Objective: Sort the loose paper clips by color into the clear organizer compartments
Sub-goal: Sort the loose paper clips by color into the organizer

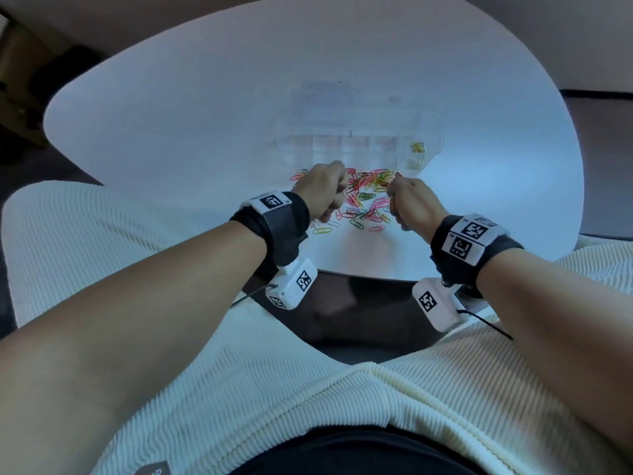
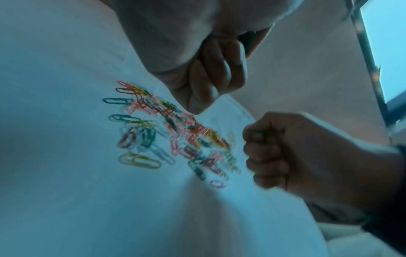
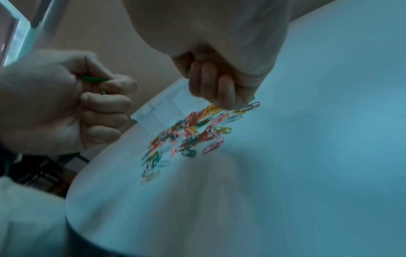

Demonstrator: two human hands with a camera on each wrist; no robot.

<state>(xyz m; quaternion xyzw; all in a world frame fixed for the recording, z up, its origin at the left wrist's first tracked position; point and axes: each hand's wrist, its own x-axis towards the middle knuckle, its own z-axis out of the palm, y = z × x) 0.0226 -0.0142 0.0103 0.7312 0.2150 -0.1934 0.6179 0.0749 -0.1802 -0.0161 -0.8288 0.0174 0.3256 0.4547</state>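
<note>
A heap of loose coloured paper clips [image 1: 366, 200] lies on the white table [image 1: 171, 114], just in front of the clear organizer [image 1: 308, 149]. A few yellow clips [image 1: 417, 147] sit in its far right compartment. My left hand [image 1: 325, 190] hovers at the heap's left edge, fingers curled into a fist that grips green paper clips [image 3: 94, 80]. My right hand [image 1: 411, 200] is at the heap's right edge, also curled, pinching a green paper clip [image 2: 259, 133] between thumb and forefinger. The wrist views are blurred.
The table's near edge [image 1: 342, 272] curves just behind my wrists, with dark floor below it. Cream ribbed cloth [image 1: 171, 337] covers my lap. Wooden furniture [image 1: 17, 80] stands at the far left. Bare tabletop lies on both sides of the organizer.
</note>
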